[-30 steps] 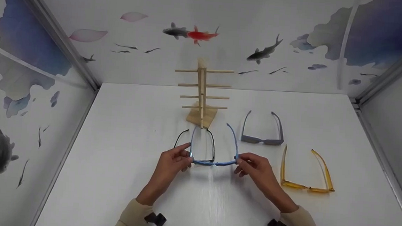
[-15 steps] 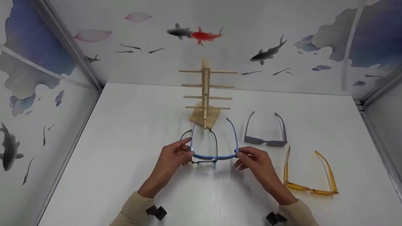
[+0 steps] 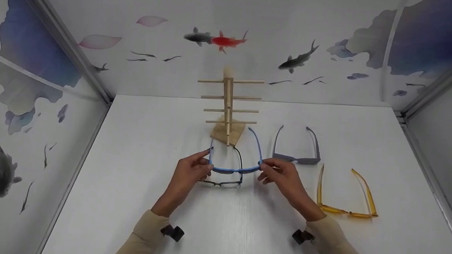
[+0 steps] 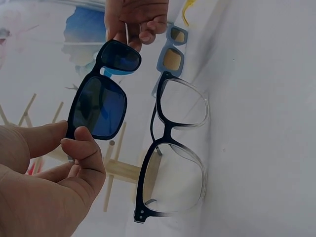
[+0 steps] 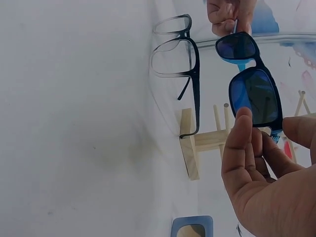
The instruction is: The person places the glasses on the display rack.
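Pale walls [image 3: 280,16] printed with fish and petals rise around the white tabletop [image 3: 129,168]. We see the left hand [image 3: 187,175] pinching one front corner of the blue glasses [image 3: 222,170] and the right hand [image 3: 288,181] pinching the other. Between them the blue pair is held up off the tabletop near its middle, arms unfolded and pointing to the far edge. Beneath it, apart from it, the black glasses [image 4: 168,132] stand on the tabletop with their arms spread. Just beyond, left of the middle and towards the far edge, stands the wooden rack [image 3: 228,92] with its crosswise pegs. Out to the right we find the grey glasses [image 3: 308,161], and nearer the right edge the yellow glasses [image 3: 332,209], both unfolded and untouched. We judge the work to be at an early stage: one pair is lifted and not yet set down, the other three lie unheld, and none of the four is on the rack.
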The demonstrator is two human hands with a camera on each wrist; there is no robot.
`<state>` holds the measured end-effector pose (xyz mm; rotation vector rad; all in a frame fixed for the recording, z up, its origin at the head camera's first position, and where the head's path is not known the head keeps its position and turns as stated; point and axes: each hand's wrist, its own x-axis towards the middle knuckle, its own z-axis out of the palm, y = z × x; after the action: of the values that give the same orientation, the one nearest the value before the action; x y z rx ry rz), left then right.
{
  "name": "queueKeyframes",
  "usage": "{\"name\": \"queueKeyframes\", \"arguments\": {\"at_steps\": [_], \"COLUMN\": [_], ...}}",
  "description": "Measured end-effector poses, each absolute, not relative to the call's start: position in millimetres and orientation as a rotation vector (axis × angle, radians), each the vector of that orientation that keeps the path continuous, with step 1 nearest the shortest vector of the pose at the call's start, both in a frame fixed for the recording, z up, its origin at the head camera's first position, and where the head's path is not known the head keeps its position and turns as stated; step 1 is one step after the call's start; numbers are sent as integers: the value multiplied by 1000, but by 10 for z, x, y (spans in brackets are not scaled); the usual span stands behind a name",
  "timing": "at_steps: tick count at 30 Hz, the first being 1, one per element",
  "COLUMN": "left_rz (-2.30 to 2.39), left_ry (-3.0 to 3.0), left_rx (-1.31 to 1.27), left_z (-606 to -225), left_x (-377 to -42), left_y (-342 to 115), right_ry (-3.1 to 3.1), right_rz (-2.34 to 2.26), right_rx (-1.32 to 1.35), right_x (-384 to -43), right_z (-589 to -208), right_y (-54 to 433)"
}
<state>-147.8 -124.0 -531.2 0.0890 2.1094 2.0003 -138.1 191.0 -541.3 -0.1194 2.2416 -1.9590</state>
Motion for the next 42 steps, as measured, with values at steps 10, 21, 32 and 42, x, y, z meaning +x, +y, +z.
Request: {"name": "queueKeyframes", "arguments": {"at_steps": [10,21,32,42], "left_rz": [1972,1983,1963,1963], "left_ry": [2171,2180,2185,2137], "left_rx": [61,51,72,146], "left_z": [-5291,-5306,-5331,-5369], "left_x": [-1653,-1825,-1994,-2184], "left_y": [-1317,-1349,-1381,-1383], "right_ry": [2202,2229,2222,2275], "right_rz": [-1976,-1976,-1968,-1962], "right_rx": [-90,-137,-134,-161], "right_x": [-1574,-1788,-1942,-2086], "right_z": [-5441,-5436,-5509,-5484], "right_y": [1788,1712,1683,1704]}}
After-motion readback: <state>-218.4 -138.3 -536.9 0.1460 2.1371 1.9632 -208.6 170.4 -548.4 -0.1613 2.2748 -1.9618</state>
